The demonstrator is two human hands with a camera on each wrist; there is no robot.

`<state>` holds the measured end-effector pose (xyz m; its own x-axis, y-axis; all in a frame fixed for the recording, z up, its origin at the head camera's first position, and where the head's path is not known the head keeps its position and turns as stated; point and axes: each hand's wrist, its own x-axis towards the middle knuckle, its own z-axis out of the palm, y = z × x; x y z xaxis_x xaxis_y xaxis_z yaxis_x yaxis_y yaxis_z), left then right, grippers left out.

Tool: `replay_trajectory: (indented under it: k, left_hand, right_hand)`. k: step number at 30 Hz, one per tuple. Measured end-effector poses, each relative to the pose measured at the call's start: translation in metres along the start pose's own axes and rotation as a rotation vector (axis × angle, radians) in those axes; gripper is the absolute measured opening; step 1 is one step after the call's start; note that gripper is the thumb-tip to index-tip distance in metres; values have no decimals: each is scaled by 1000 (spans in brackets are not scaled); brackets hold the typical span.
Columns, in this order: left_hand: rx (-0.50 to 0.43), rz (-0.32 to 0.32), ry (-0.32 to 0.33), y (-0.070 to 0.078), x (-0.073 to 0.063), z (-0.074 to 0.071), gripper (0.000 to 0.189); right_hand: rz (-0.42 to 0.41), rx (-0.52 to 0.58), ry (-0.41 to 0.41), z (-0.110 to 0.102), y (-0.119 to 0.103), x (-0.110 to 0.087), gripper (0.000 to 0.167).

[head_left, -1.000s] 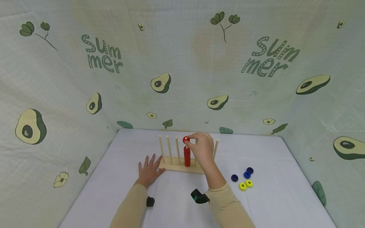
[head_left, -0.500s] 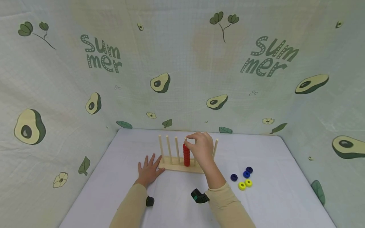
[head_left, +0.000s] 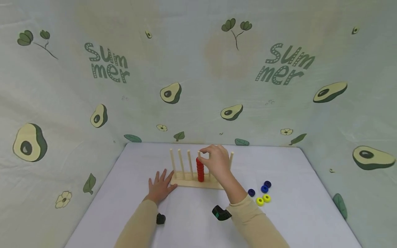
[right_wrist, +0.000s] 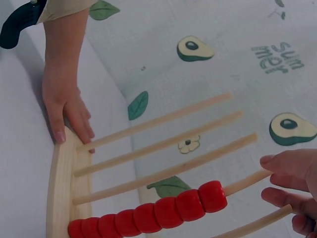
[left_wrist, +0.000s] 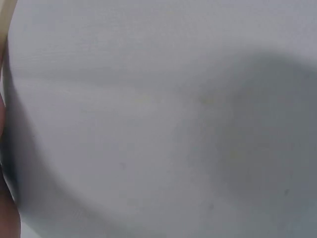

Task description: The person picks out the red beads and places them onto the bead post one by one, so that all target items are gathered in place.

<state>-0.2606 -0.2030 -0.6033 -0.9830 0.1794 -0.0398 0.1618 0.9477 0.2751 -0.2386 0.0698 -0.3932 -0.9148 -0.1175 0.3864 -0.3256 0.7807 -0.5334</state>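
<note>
A wooden stand (head_left: 190,184) holds a row of upright pegs. Red beads (head_left: 200,170) are stacked on one middle peg, whose bare tip shows above them. The right hand (head_left: 219,161) is at that tip, thumb and forefinger parted on either side of it. In the right wrist view, the right hand (right_wrist: 299,173) is empty, clear of the top red bead (right_wrist: 213,196). The left hand (head_left: 159,189) lies with spread fingers on the table, fingertips and thumb at the stand's left end. Only a sliver of the left hand (left_wrist: 9,220) shows in the left wrist view.
Right of the stand lie two yellow beads (head_left: 263,199) and several blue ones (head_left: 264,189). Other pegs (head_left: 181,163) stand bare to the left of the stack; the right hand partly covers those to the right. A patterned cloth (head_left: 198,69) hangs behind the white table (head_left: 186,220).
The red bead that the right hand held at the peg's tip has gone down onto the stack. The right thumb and forefinger have let it go. The left hand stays put.
</note>
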Motion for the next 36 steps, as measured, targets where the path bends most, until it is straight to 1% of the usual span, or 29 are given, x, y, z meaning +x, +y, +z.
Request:
replay_trajectory:
  k: [2,5,10,12,15,18,20,22,25,28,30,32,36]
  left_hand:
    - [16,0,-2,0,1,0,81]
    - [15,-1,-6,2,1,-4,79]
    - [-15,2,-33,12,-4,-22,75]
    - [-33,6,-41,17,-7,-32,72]
    - [-30,1,-59,23,-12,-44,68]
    - [-23,-9,-62,25,-14,-55,64]
    - [-9,-22,-71,25,-13,-60,64]
    - [5,-20,-68,24,-12,-65,64]
    - [33,5,-45,21,-11,-72,65]
    - [65,32,-16,17,-12,-80,66]
    - [82,42,3,15,-13,-85,67]
    - [99,50,18,13,-14,-91,67]
    - [148,76,69,10,-17,-99,69]
  right_hand:
    - [-5,-2,-29,-3,0,0,20]
    - [-5,-3,-81,-8,1,0,22]
    - [-15,43,-159,-17,2,1,26]
    - [-25,69,-179,-22,3,1,27]
    - [-53,91,-197,-30,4,-1,27]
    - [-101,84,-186,-37,8,-4,26]
    - [-145,58,-161,-41,13,-6,26]
    - [-183,39,-130,-45,18,-9,29]
    - [-241,5,-70,-49,31,-12,34]
    - [-273,-29,-25,-54,44,-17,39]
    - [-280,-57,-7,-58,52,-20,43]
    - [-273,-90,-6,-62,59,-23,46]
    - [-250,-148,-14,-69,73,-29,55]
